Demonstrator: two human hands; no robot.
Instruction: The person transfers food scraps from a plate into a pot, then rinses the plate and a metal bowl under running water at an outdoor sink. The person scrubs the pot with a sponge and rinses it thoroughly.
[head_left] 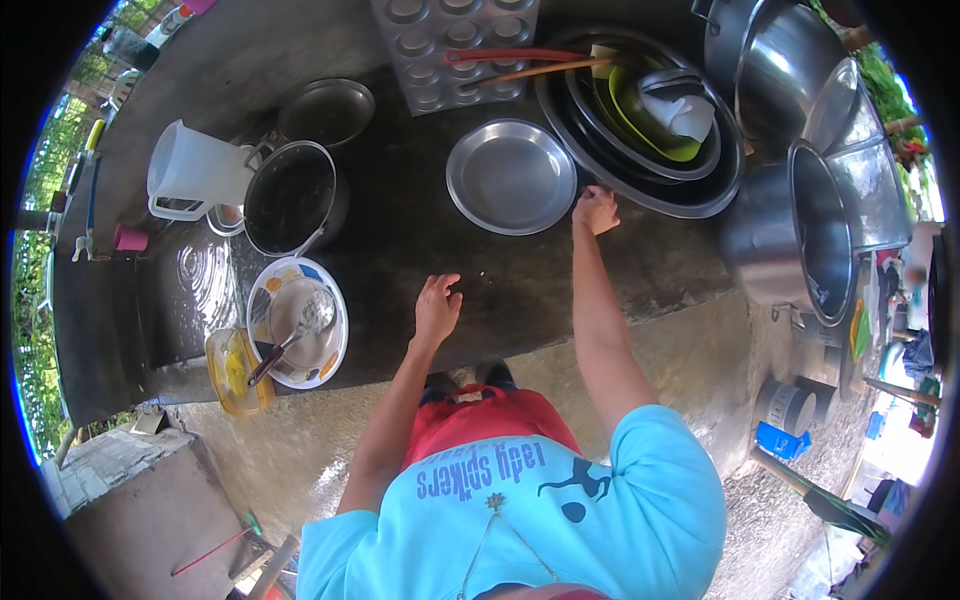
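My right hand [597, 211] is closed, its fingers curled beside the right rim of a round, shallow metal pan [508, 180] and just below the edge of a large metal basin [655, 206]. What its fingers hold, if anything, is hidden. My left hand [438, 312] hovers over the dark counter [400, 215], fingers loosely apart and holding nothing. To its left stands a patterned bowl [338, 340] with a spoon [285, 345] in it. The spoon carries a pale, lumpy mass.
Left are a dark pot [290, 200], a translucent pitcher [195, 165], a dark round pan [328, 112] and a yellow-edged container [237, 375]. A muffin tin [460, 40] lies at the back. Nested basins and a yellow-green bowl [625, 110] sit right, beside large metal pots [785, 235].
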